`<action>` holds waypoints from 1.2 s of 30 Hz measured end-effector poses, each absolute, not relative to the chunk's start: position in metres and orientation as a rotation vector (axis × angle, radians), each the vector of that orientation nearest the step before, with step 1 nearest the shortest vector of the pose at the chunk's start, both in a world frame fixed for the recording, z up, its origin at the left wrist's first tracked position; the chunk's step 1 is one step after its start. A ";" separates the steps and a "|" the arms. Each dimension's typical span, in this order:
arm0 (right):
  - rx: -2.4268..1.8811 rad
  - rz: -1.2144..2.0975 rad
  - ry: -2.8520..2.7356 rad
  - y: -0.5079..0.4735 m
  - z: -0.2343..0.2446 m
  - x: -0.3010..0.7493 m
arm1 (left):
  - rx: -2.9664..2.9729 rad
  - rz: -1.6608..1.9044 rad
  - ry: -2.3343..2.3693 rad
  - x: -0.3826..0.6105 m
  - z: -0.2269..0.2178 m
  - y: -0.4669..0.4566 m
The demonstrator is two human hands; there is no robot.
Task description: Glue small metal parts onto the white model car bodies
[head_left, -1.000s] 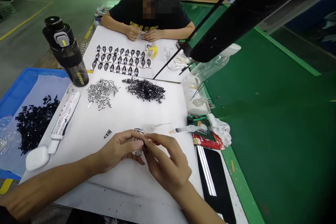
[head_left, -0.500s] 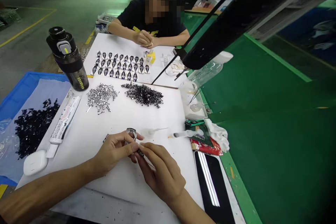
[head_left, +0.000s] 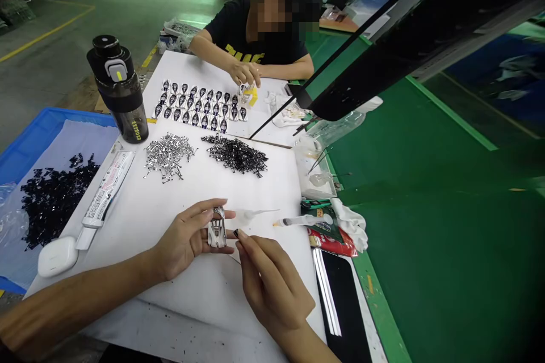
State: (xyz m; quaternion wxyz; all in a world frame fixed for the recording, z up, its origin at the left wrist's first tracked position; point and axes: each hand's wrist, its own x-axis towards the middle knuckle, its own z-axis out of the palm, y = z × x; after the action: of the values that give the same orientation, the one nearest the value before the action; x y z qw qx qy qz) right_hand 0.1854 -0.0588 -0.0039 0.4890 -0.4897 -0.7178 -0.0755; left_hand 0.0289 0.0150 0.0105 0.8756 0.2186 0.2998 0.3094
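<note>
The person's left hand [head_left: 185,238] curls closed around a small silver car-shaped piece [head_left: 217,228], which stands lengthwise between thumb and fingers above the white sheet [head_left: 191,312]; the right hand [head_left: 272,289] is pinched tight, thumb and forefinger meeting on a tiny dark part [head_left: 235,233] just beside the silver piece, apparently not touching it; a syringe [head_left: 302,220] lies on the sheet's right edge, near the right hand; farther up sit a heap of silver parts [head_left: 168,154] and a heap of black parts [head_left: 235,155]; left of these lie a tube of adhesive [head_left: 107,189] and a white earbud case [head_left: 57,256]; a phone [head_left: 340,306] lies at right; across the bench, a co-worker's hand [head_left: 244,72] rests above rows of small printed pieces [head_left: 202,103].
</note>
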 end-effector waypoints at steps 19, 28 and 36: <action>-1.328 -0.086 -1.860 -0.052 -0.010 0.171 | 0.269 0.646 0.601 0.028 0.003 0.019; -1.372 -0.071 -1.827 -0.053 -0.013 0.172 | 0.262 0.642 0.609 0.029 0.002 0.020; -1.496 -0.019 -1.819 -0.058 -0.008 0.165 | 0.208 0.658 0.612 0.028 0.004 0.024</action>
State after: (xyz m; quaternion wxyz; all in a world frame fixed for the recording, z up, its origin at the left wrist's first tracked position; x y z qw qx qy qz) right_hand 0.1650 -0.0576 -0.0078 0.3830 -0.5867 -0.7135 -0.0076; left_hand 0.0282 0.0238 0.0036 0.8954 0.1004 0.2954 0.3175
